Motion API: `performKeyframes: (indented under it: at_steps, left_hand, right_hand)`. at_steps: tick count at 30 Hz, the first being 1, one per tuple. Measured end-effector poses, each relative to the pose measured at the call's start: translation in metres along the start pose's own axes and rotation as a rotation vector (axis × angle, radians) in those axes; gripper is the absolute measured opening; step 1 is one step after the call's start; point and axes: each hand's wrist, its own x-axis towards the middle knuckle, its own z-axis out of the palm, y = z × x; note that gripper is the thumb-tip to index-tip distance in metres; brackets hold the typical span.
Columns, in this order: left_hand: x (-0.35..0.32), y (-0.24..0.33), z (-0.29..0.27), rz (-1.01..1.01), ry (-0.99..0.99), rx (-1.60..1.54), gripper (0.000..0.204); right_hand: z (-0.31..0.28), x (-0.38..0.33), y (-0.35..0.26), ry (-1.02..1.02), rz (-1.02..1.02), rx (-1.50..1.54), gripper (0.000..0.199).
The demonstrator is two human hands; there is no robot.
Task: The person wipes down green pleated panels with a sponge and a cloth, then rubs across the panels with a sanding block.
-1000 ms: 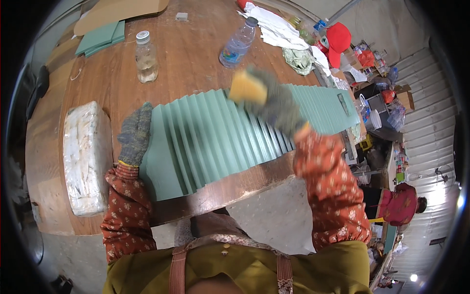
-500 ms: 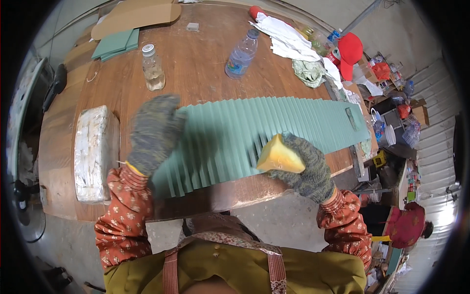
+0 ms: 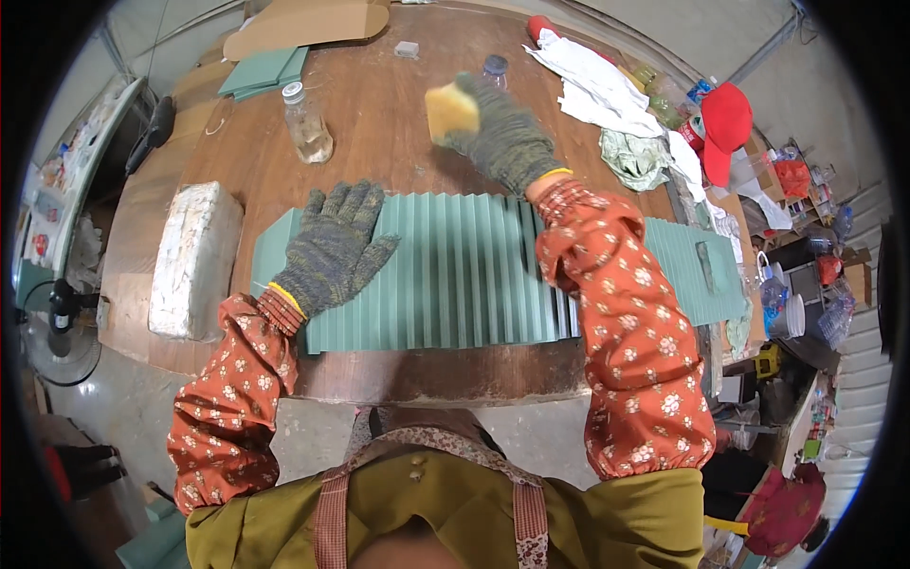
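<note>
A long pleated green sheet lies across the table in front of me. My left hand, in a grey knitted glove, rests flat on its left part with fingers spread. Beyond the sheet's far edge, my right hand, gloved alike, is raised over the table. It grips a yellow block; whether this is sponge or wax I cannot tell. My right forearm crosses over the sheet and hides part of its pleats. Behind the right glove, only the dark cap and neck of a plastic bottle show.
A wrapped white block sits left of the sheet. Farther back are a glass bottle, flat green sheets and cardboard. White cloths and a red cap lie at the far right. A fan stands left.
My right hand has lifted off the pleated sheet and moved away from me with the yellow block. My left hand has flattened out on the sheet, whose left pleats now lie straighter.
</note>
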Motion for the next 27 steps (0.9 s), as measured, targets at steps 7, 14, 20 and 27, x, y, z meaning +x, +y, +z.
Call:
performKeyframes:
  at_steps: [7,14,20,27]
  left_hand:
    - [-0.002,0.008,-0.001,-0.002,0.113,0.068,0.062]
    - [-0.024,0.130,-0.043,-0.389,0.553,-1.785,0.060]
    - [-0.018,0.130,-0.035,-0.242,0.502,-1.818,0.052]
    - [-0.079,0.018,-0.050,-0.358,0.948,-1.738,0.051]
  right_hand:
    - [-0.016,-0.070,-0.031,0.176,-0.277,0.029,0.071]
    - [-0.043,-0.144,-0.079,0.295,-0.443,-0.086,0.068]
    - [-0.106,-0.187,-0.037,0.254,-0.359,0.356,0.078]
    - [-0.200,-0.274,0.151,0.432,0.627,-0.262,0.088]
